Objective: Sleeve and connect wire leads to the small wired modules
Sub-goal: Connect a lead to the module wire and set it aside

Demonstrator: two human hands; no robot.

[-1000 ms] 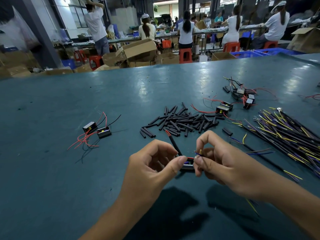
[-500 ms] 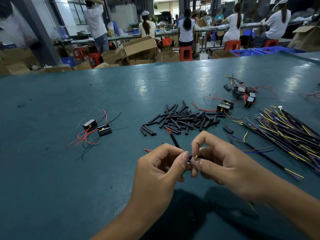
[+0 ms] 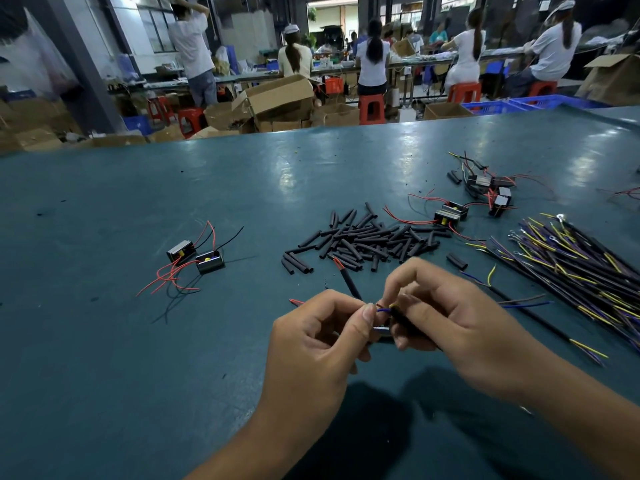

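Your left hand [image 3: 323, 336] and right hand [image 3: 446, 315] meet just above the near part of the teal work table [image 3: 121, 358], w/ the heap of short black heat-shrink sleeves [image 3: 367, 242] as landmark directly beyond them. Left hand: fingers curled, thumb and forefinger pinching a small black wired module [image 3: 381, 330] that's mostly hidden between the two hands. Right hand: fingers curled too, thumb and forefinger pinching the stripped blue-and-yellow end of a black wire lead [image 3: 519, 322], tip right at the left thumb. Whether lead tip and module wire actually touch, can't tell; too small and blurred. The lead's black jacket runs from your right palm off to the right, ending in loose yellow and purple strands.

A black sleeve w/ a red wire poking out [image 3: 347, 279] rises from behind your left fingers toward the near edge of the heap.

Left of the heap, well apart: two small black box modules w/ red and black wires [image 3: 195, 256], side by side. Just right of the heap's far end: a pair of modules w/ red leads [image 3: 450, 213]; farther right and beyond, another cluster of modules [image 3: 491, 188]. Right of the heap: a big bundle of black leads w/ yellow and purple ends [image 3: 581, 261], fanned across the table. One stray sleeve [image 3: 456, 261] lies between heap and bundle.
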